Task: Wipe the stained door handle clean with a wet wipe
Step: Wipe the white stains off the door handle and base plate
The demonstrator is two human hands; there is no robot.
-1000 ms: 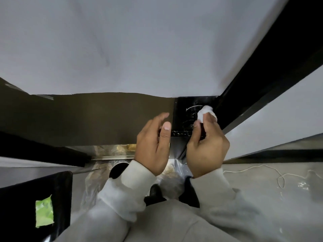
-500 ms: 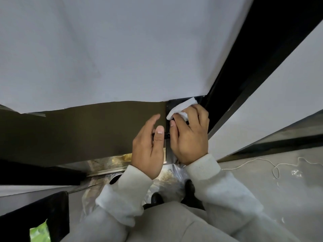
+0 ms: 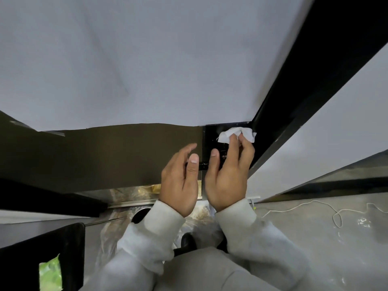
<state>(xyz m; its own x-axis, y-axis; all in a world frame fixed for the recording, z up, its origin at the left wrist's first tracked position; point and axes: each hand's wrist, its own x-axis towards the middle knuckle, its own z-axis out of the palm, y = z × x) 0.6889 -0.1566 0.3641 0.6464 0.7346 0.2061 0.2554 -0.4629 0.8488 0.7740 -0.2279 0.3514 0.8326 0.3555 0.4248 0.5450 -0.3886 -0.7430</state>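
Fingers of the right hand (image 3: 227,175) pinch the wet wipe (image 3: 235,134) at their tips. Below them the dark door handle (image 3: 203,165) runs sideways, between both thumbs. The left hand (image 3: 180,179) has loose fingers, just beside it. The black frame (image 3: 294,97) crowds the right.

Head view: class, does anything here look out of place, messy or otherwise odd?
Two things. A white cord lies loose and looped across the grey floor at right. Crumpled clear plastic sits on the floor below the hands. Otherwise the right hand pinches the wet wipe against the black door plate; stains cannot be made out.
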